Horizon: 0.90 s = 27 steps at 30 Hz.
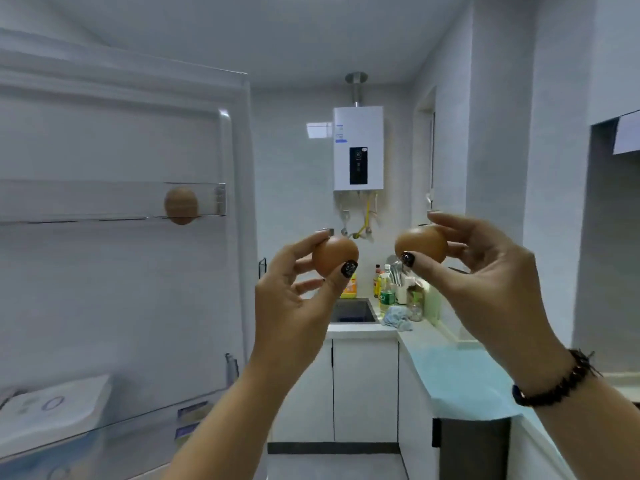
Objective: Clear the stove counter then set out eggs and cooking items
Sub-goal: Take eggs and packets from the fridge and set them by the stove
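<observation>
Holding eggs (335, 255), door shelf (104, 202) with egg (180, 205)

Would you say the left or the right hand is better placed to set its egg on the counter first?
Probably the right hand: its egg is above the counter on the right, while the left hand is beside the fridge door.

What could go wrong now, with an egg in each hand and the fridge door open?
1. Each egg, left and right, is only pinched between thumb and fingers of the left hand and right hand, held in mid-air; a slip likely means a break.
2. Both hands are full, so closing the fridge door may need an elbow; a hard nudge could dislodge the third egg on the door shelf.
</observation>
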Motion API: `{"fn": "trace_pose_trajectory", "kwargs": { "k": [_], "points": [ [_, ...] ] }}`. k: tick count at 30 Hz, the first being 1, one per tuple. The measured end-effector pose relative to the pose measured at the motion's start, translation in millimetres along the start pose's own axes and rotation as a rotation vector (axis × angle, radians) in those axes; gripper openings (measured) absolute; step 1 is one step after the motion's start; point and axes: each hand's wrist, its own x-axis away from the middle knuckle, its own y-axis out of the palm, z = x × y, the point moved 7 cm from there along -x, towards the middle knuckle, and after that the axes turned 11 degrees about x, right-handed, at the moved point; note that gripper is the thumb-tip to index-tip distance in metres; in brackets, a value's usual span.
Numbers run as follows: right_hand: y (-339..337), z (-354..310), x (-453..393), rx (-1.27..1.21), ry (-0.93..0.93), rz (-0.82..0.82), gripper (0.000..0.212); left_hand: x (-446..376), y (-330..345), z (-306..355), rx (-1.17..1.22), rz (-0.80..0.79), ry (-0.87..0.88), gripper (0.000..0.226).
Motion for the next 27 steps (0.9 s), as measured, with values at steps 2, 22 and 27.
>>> {"fn": "trace_pose_trajectory", "kwargs": {
  "k": [2,22,27],
  "points": [
    [-21,24,11,0.007,0.057,0.008,0.055,15,31,-18,0.118,0.046,-0.06,0.043],
    [-331,217,166,0.044,0.787,0.523,0.049,200,374,-156,0.557,-0.148,-0.844,0.048],
    [-375,229,211,0.018,0.929,0.647,0.036,232,433,-158,0.623,-0.249,-0.946,0.048]
  ]
}}
